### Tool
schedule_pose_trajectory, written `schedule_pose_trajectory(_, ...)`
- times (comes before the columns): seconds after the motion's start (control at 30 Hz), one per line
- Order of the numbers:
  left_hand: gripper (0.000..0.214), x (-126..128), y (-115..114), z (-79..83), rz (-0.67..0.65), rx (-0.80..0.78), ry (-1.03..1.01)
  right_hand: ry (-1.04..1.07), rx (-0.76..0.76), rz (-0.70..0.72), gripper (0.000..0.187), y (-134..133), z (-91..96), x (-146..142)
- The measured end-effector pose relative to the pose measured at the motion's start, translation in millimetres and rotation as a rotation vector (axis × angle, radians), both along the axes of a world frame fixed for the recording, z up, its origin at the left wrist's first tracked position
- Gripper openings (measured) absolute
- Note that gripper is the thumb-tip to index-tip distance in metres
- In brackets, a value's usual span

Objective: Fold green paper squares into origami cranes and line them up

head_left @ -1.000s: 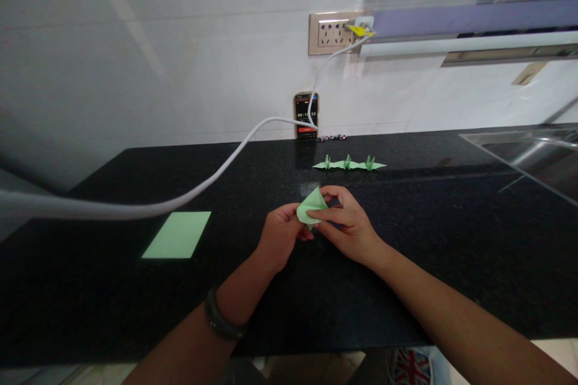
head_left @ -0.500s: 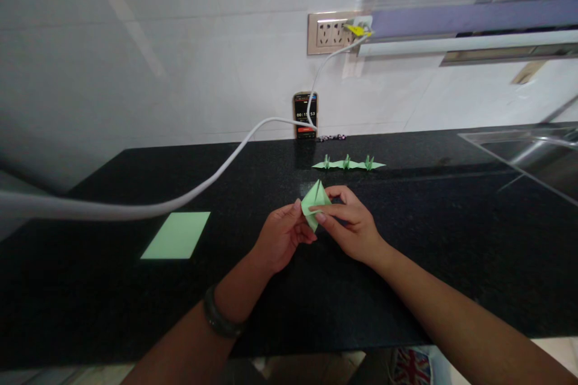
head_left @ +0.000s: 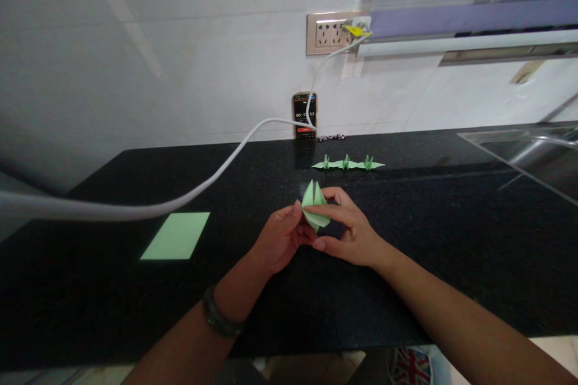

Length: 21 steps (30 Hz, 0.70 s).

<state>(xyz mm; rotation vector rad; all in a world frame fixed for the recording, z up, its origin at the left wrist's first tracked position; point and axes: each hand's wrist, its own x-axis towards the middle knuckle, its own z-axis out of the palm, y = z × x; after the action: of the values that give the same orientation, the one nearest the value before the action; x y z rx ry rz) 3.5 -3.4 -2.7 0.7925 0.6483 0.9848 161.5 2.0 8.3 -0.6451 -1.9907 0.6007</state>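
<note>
A folded piece of light green origami paper (head_left: pixel 320 218) is held up over the counter, two narrow points rising side by side at its top. My left hand (head_left: pixel 282 237) pinches its left edge between thumb and fingers. My right hand (head_left: pixel 350 228) is at its right side, index finger lying across the front, thumb lowered away from the paper; some fingers are hidden behind it. Beyond my hands stand three folded green paper cranes (head_left: pixel 346 162) in a row, wing tips meeting. A flat green sheet of paper (head_left: pixel 176 236) lies to the left.
A phone (head_left: pixel 305 115) showing a timer leans against the wall, with a small beaded string (head_left: pixel 332 138) beside it. A white cable (head_left: pixel 217 174) runs from the wall socket (head_left: pixel 329 33) across the left. At the right is a metal sink (head_left: pixel 537 156) in the black counter (head_left: pixel 112 301).
The folded paper's top points have spread apart and its lower flap has come forward. My right thumb has moved down off the paper, while the index finger stays across it.
</note>
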Motion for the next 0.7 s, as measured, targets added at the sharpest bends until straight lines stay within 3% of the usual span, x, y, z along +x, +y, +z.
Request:
schedule_pose_trajectory(0.07, 0.034, 0.4, -0.7, 1.7, 0.005, -0.011, 0.000, -0.014, 0.025, -0.017, 0.046, 0.5, -1.3, -1.2)
schedule_pose_trajectory(0.2, 0.033, 1.0, -0.6, 1.4, 0.005, -0.006, 0.023, -0.017, 0.026, -0.074, 0.029, 0.2, -3.4, -3.3)
schedule_pose_trajectory(0.47, 0.033, 1.8, 1.0, -2.6, 0.028, 0.014, 0.032, 0.045, 0.025, -0.161, 0.018, -3.3, -5.8, -2.4)
schedule_pose_trajectory(0.7, 0.032, 2.8, -0.5, 2.6, 0.081, 0.028, 0.074, -0.073, 0.049, -0.129, 0.012, -4.5, -1.7, -0.8)
